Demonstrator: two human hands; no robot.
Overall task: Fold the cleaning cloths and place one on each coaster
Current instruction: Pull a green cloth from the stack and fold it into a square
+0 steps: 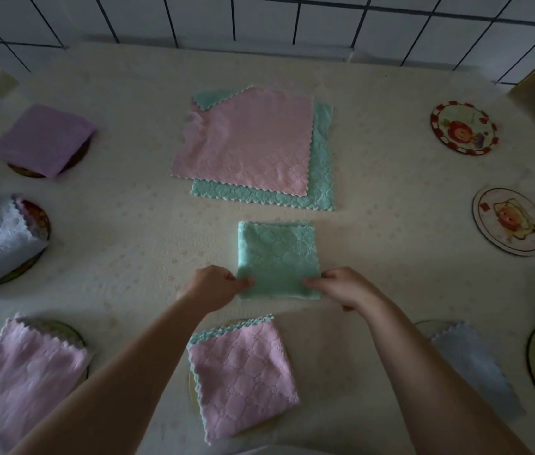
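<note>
Near pink cloth (243,376) already placed; left hand (212,287), right hand (346,287) pinching green cloth (277,257); lift evenly, preserving folds.

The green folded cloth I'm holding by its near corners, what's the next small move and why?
Probably lift the green folded cloth and carry it right to a bare coaster. It already looks folded into a small square, both the left hand and right hand pinch its near edge, and the coasters on the left already carry cloths.
</note>
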